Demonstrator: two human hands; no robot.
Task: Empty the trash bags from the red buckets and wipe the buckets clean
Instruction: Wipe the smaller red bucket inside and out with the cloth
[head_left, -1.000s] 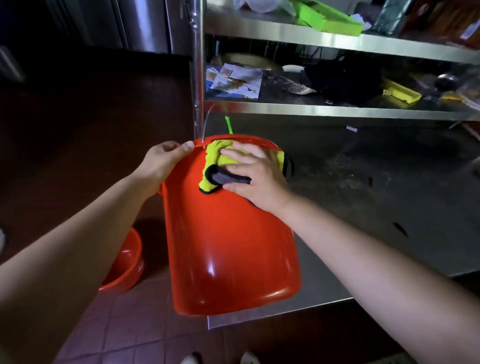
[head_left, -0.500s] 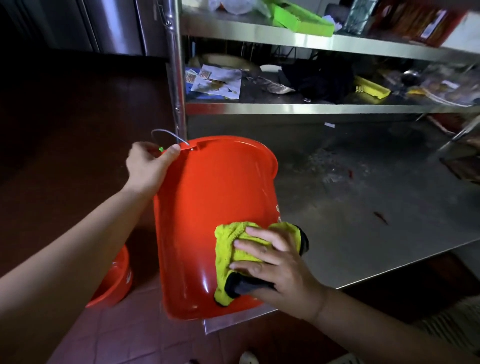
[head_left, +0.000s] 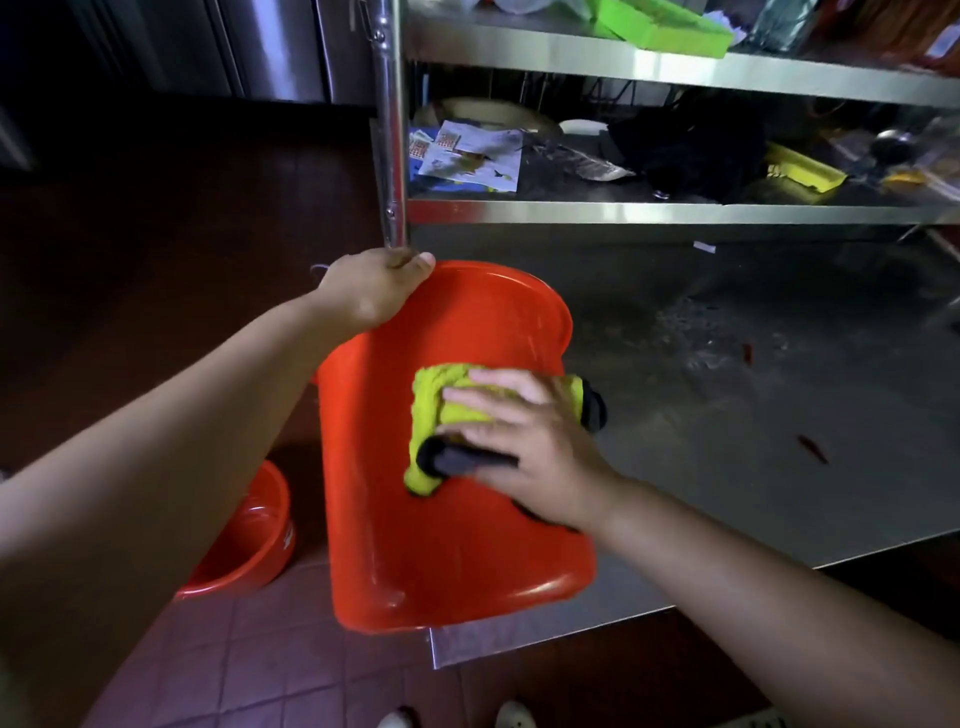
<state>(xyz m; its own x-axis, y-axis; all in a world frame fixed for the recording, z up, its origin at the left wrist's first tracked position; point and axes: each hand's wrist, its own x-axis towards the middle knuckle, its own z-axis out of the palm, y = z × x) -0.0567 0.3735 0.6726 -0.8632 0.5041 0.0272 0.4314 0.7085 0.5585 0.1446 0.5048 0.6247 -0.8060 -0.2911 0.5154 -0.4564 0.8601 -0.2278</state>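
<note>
A stainless steel worktable with cluttered steel shelves behind it stands on a dark red tiled floor, where a second red bucket sits low at the left. A red bucket lies tipped on its side at the table's near corner, base toward the camera. The left hand reaches forward and grips its far rim with curled fingers, while the right hand, fingers spread flat, presses a yellow-green cloth with black trim against its side.

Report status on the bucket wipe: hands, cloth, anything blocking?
Left hand grips the rim of the red bucket, tipped on the steel table. Right hand presses yellow cloth flat on its side. Nothing blocking.
</note>
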